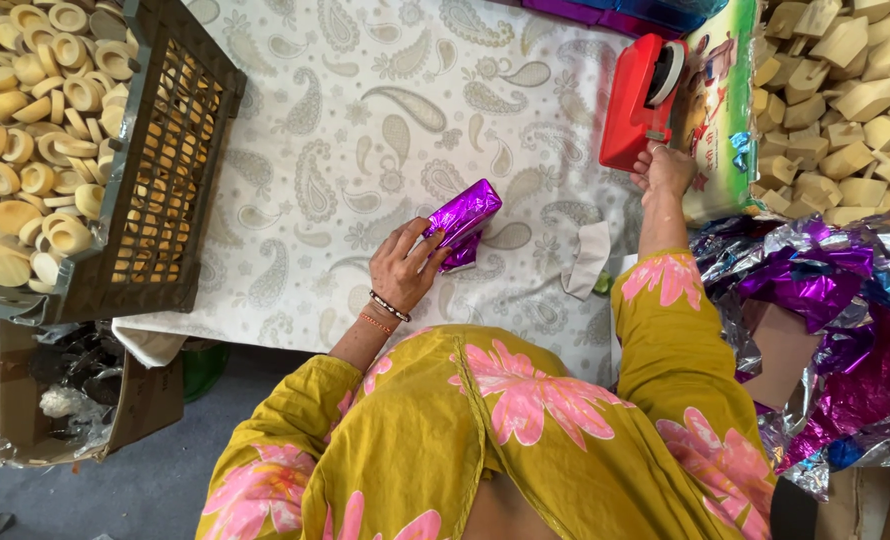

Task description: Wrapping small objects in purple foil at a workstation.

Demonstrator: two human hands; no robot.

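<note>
She is sitting over a white cloth [365, 130] printed with grey paisley, and both hands are busy. Her left hand [402, 268] is curling around the near end of a small box wrapped in shiny purple foil [462, 222]; the fingers are bent and closing on it, pinning it down on the cloth, with the loose foil tail bunching under her fingertips. The box is lying tilted, about mid-cloth, just ahead of her lap.

Her right hand [664, 170] is reaching out to the far right, fingers bunched at the lower edge of a red tape dispenser [637, 100]; I cannot tell whether she is pinching tape or only touching the base. The dispenser is standing against a colourful printed carton [722, 110].

A scrap of white paper [587, 258] is lying between the two hands. A dark plastic crate [170, 150] of round wooden pieces is sitting at the left, wooden blocks [850, 95] are piling up at the right, and crumpled purple and silver foil sheets [825, 300] are lying beside her right arm.
</note>
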